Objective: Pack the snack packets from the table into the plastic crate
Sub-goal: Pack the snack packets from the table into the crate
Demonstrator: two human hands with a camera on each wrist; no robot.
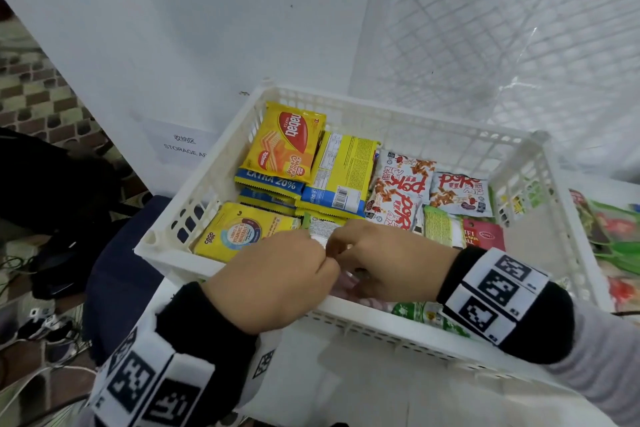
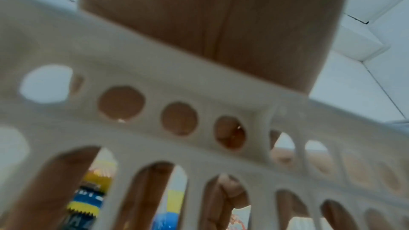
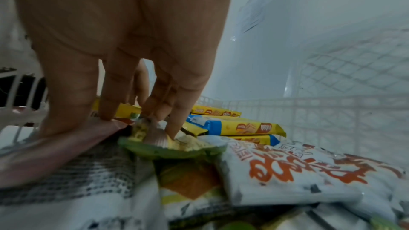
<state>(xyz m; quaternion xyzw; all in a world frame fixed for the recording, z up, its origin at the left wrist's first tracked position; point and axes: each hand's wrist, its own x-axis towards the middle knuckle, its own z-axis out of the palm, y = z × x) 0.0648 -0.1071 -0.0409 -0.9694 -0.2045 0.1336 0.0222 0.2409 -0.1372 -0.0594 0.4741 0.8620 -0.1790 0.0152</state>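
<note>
Both your left hand (image 1: 277, 274) and right hand (image 1: 384, 262) press a green-edged packet (image 3: 168, 146) with straight fingers into the near side of the well-filled plastic crate (image 1: 519, 163); more packets (image 1: 620, 239) wait on the tabletop, right.

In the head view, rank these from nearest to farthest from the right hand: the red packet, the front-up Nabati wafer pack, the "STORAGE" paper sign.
1. Red packet: just beyond the right hand, at the crate's near right.
2. Nabati wafer pack: far-left corner of the crate.
3. Paper sign: outside the crate, left, on the white table.
</note>
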